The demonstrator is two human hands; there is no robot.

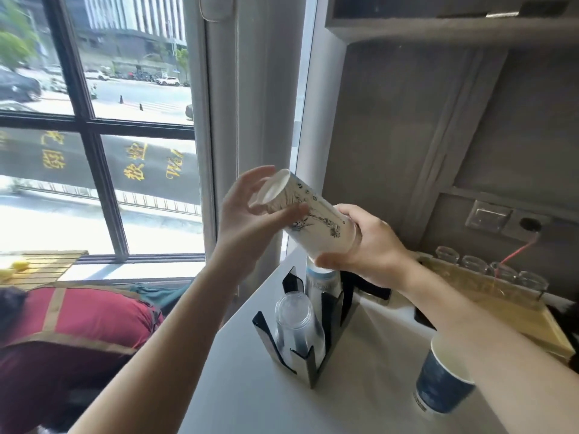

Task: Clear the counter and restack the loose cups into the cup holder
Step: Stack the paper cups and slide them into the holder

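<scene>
Both hands hold a stack of white printed paper cups point(313, 219) tilted in the air above the black cup holder point(326, 346). My left hand point(250, 214) grips the upper end near the open rim; my right hand point(372, 245) grips the lower end. In the holder, a stack of clear plastic cups point(296, 327) stands upside down in the front slot, and a stack of blue-and-white paper cups point(321, 285) stands in the slot behind it. A loose dark blue paper cup point(441, 383) stands upright on the white counter point(360, 408), under my right forearm.
A wooden tray point(501, 305) with several upturned glasses point(501, 270) sits at the back right by a wall socket with a red cable. Left of the counter edge a person in a red top point(78, 321) sits below the window. A shelf hangs overhead.
</scene>
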